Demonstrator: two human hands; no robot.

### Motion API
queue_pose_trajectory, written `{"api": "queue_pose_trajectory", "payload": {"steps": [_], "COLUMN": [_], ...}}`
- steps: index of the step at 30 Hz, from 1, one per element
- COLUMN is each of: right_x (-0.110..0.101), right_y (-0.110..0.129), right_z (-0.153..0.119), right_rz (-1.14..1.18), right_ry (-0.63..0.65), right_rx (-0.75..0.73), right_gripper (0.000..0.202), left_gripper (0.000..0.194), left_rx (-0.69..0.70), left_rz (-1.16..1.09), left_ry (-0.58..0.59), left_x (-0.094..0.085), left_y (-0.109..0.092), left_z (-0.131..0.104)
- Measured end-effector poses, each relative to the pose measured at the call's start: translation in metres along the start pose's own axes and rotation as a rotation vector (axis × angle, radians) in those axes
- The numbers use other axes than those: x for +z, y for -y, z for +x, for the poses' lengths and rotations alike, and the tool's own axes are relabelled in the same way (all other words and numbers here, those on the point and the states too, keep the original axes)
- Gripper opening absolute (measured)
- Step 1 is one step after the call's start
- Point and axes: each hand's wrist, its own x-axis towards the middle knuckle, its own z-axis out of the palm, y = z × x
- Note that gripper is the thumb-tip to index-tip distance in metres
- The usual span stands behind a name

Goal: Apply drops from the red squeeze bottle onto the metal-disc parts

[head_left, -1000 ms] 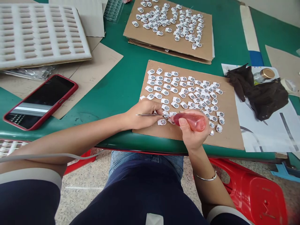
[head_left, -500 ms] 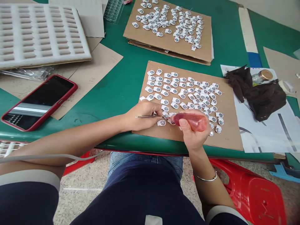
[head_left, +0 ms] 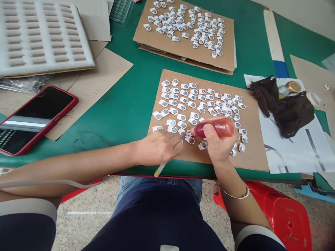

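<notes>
My right hand (head_left: 222,143) is wrapped round a red squeeze bottle (head_left: 217,128), its tip pointing left over the small white pieces with round dark designs (head_left: 190,139). These lie in rows on a cardboard sheet (head_left: 252,153). My left hand (head_left: 161,148) is closed just left of the bottle's tip, beside the nearest pieces. A thin tool (head_left: 161,169) with a yellowish end sticks out below its fingers, toward the table edge. The tool's other end is hidden or too small to make out.
Behind is a cardboard stack (head_left: 146,36) bearing more pieces. A red-cased phone (head_left: 39,118) and white foam tray (head_left: 86,42) lie left. On the right are dark cloth (head_left: 294,113) and a gold-lidded jar (head_left: 293,86). A red stool (head_left: 291,223) stands below.
My left hand has moved lower and turned, so the thin tool now points down toward the table edge. The bottle stays in my right hand. The whole view has shifted slightly.
</notes>
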Motion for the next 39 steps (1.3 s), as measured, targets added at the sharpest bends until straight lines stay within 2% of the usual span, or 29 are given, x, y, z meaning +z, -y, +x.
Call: {"api": "queue_pose_trajectory", "payload": {"steps": [6, 10, 27, 30, 34, 37, 39], "right_x": [-0.001, -0.001, 0.001, 0.004, 0.002, -0.008, -0.019], "right_y": [0.001, 0.003, 0.001, 0.003, 0.007, 0.012, 0.016], "right_z": [-0.003, -0.003, -0.004, -0.003, 0.005, 0.017, 0.028], "right_rz": [-0.043, -0.049, -0.030, 0.022, 0.240, 0.393, 0.444], "right_ry": [0.024, 0.044, 0.035, -0.022, -0.195, -0.293, -0.299], "right_rx": [0.015, 0.056, 0.058, 0.058, 0.096, 0.170, 0.186], "right_gripper": [0.021, 0.021, 0.021, 0.020, 0.021, 0.025, 0.028], "left_gripper": [0.022, 0.020, 0.021, 0.022, 0.024, 0.025, 0.021], "left_rx": [0.033, 0.027, 0.010, 0.011, 0.014, -0.018, -0.093], "left_rz": [0.080, 0.071, 0.055, 0.053, 0.055, 0.024, -0.046], "left_ry": [-0.027, -0.040, -0.037, -0.028, -0.028, -0.068, -0.094], "left_x": [0.001, 0.001, 0.001, 0.000, 0.000, -0.001, -0.002], "left_y": [-0.004, -0.005, -0.004, -0.004, -0.002, 0.000, 0.002], "left_z": [0.001, 0.000, -0.001, 0.001, 0.000, -0.002, -0.002]}}
